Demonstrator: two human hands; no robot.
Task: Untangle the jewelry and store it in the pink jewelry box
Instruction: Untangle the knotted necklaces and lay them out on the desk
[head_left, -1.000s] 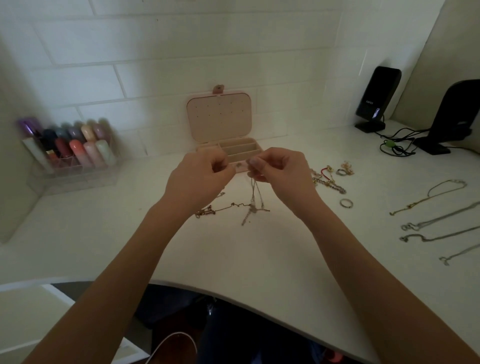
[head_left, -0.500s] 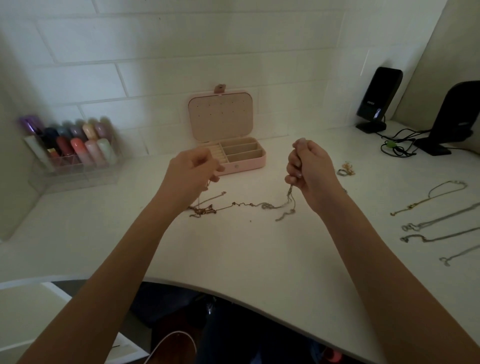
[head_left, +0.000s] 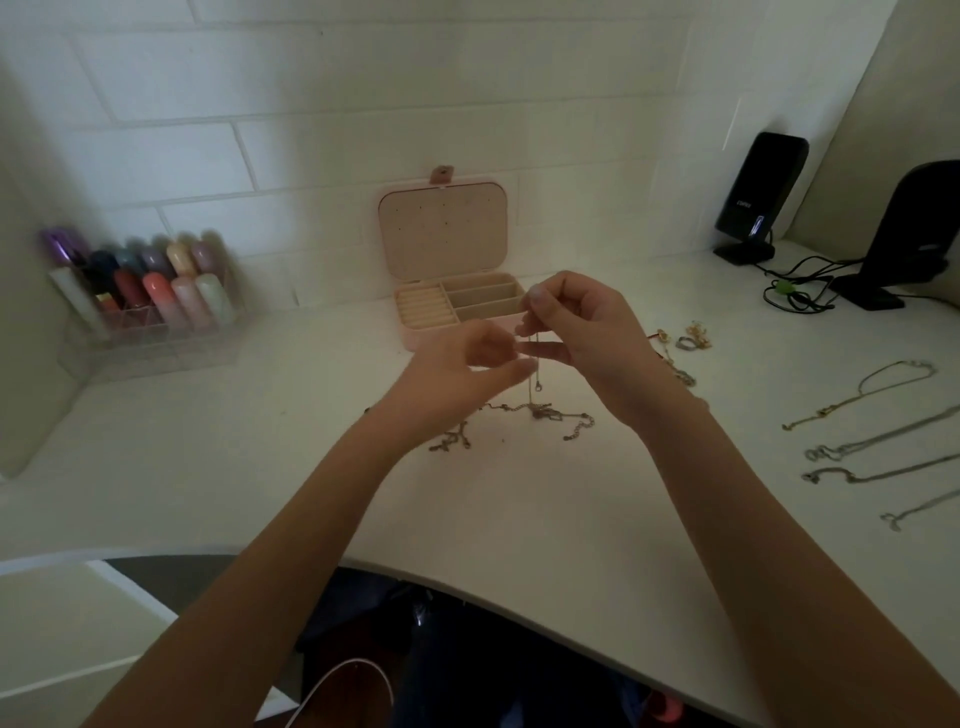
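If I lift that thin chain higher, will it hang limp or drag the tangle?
Likely limp: the thin chain hangs straight from the right hand. It probably drags the tangle, since its lower end runs into it.

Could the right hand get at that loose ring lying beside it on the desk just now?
Probably, but not freely: the ring lies bare on the desk just right of the right hand with nothing between them, yet its fingers pinch a hanging chain, which it must drop first.

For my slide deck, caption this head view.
Right hand pinches a thin dangling chain beside the left hand, before the open pink jewelry box.
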